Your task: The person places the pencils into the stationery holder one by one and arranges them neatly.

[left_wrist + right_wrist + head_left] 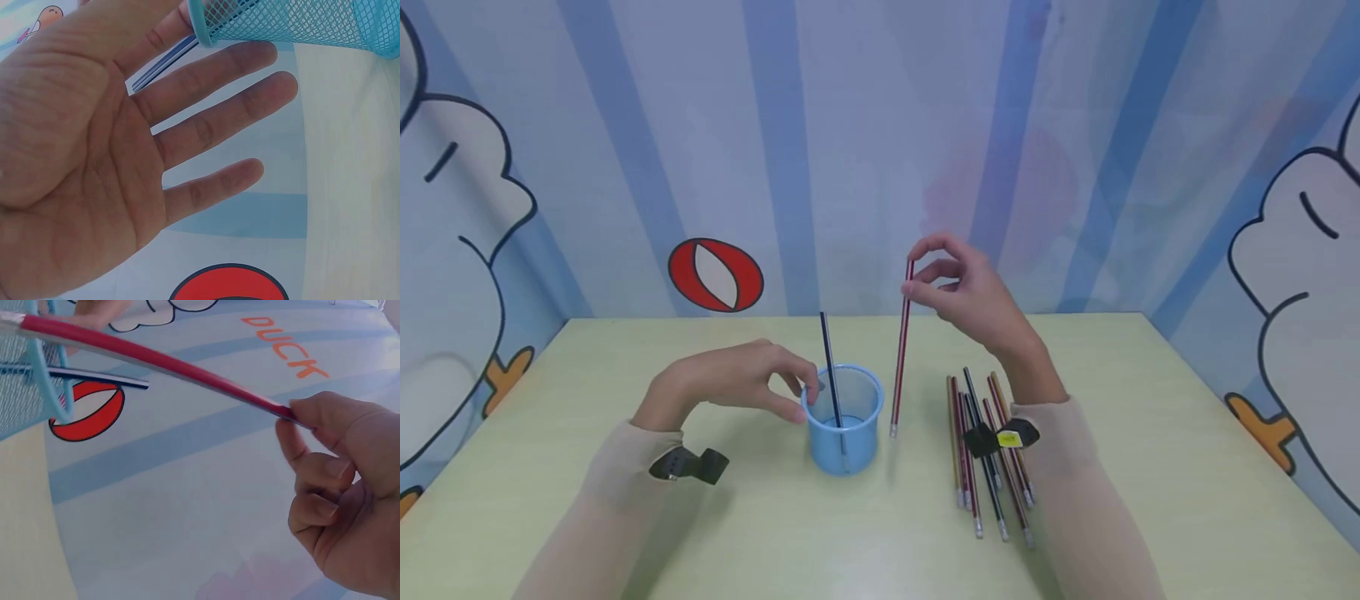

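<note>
- The right hand (973, 296) pinches the top end of one red pencil (901, 346) between thumb and forefinger, the other fingers (319, 509) curled loosely into the palm
- That red pencil hangs almost upright, just right of the blue mesh cup (844, 417); its metal-tipped lower end is low by the worktop (1150, 433), and whether it touches cannot be told
- In the right wrist view the pinch itself is partly covered by the forefinger, and the pencil's far end runs out of the picture at the left edge
- The left hand (737, 379) rests at the cup's left rim, fingers (250, 106) straight and spread in the wrist view, closed round nothing; only the uppermost finger lies against the rim
- One dark blue pencil (831, 367) stands in the cup, leaning slightly left; its lower part shows only dimly through the mesh
- The cup stands upright on the worktop, one cup in all
- A loose bundle of pencils (988, 450) lies on the worktop under the right wrist, well right of the cup; about six or seven, red, dark and orange-brown, but they overlap and the wrist strap (1000, 437) hides part, so the count is unsure
- Both forearms wear beige sleeves (625, 467)
</note>
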### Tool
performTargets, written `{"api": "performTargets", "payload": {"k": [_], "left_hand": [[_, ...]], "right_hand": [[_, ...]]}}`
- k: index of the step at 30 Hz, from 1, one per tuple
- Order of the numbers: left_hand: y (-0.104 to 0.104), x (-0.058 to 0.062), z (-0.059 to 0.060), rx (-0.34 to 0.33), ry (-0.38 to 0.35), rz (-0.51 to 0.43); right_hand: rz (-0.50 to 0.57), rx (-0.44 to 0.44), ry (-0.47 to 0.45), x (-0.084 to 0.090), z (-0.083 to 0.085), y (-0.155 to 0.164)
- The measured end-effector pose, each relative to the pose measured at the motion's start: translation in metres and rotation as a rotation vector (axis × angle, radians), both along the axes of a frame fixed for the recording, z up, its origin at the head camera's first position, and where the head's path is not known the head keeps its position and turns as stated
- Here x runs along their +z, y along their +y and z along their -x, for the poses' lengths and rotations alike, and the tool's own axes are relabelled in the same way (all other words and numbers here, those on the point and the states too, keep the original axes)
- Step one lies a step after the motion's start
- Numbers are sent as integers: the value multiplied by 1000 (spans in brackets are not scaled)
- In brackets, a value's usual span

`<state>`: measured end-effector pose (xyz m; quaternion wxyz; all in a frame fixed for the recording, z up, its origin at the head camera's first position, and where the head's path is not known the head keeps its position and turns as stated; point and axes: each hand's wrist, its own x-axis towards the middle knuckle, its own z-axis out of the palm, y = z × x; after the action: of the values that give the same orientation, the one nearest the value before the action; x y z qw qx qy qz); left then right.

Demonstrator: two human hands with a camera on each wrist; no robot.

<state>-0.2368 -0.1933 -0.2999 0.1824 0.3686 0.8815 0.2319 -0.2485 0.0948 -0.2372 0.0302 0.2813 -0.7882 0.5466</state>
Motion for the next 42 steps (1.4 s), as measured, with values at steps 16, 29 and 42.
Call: {"api": "performTargets", "payload": {"k": [16,29,42], "left_hand": [[-1,0,-1,12,-3,10],[1,0,0,-13,1,-8],[1,0,2,-36,22,-14]], "right_hand": [[128,-10,94,-9,5,-16],[-111,34,77,-53,22,-48],[-168,28,68,-75,29,-62]]}}
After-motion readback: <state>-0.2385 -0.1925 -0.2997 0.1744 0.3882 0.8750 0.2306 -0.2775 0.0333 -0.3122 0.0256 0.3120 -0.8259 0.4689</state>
